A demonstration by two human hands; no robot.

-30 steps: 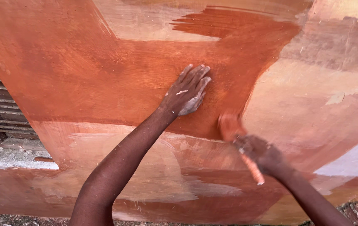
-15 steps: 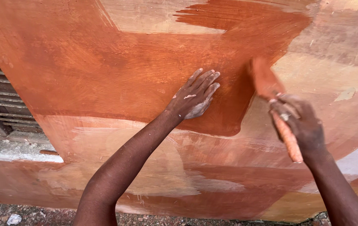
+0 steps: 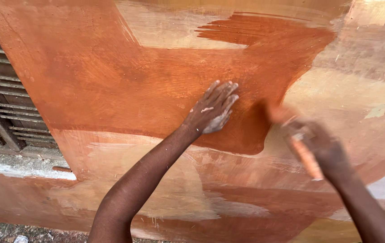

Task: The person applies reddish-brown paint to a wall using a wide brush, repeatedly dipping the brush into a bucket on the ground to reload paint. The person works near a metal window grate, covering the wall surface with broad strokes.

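the paintbrush [image 3: 301, 148] sits right of centre in the frame, blurred, its orange-stained handle running down through the right hand [image 3: 323, 150] and its paint-loaded head [image 3: 277, 113] touching the wall [image 3: 372, 63] at the edge of the wet red-brown patch [image 3: 156, 85]. it looks light and stiff in the handle, soft at the bristles, and probably slick with paint, so the firmest hold is judged to be around the middle of the handle, clear of the wet end. the right hand is closed around that handle. the left hand [image 3: 214, 109] lies open and flat, fingers spread, pressed on the fresh paint at the centre, with pale smears on its skin. paler, thinner coats show at the top and lower part of the wall. at the left edge are slatted bars [image 3: 3, 90] above a rough grey ledge [image 3: 17, 164].
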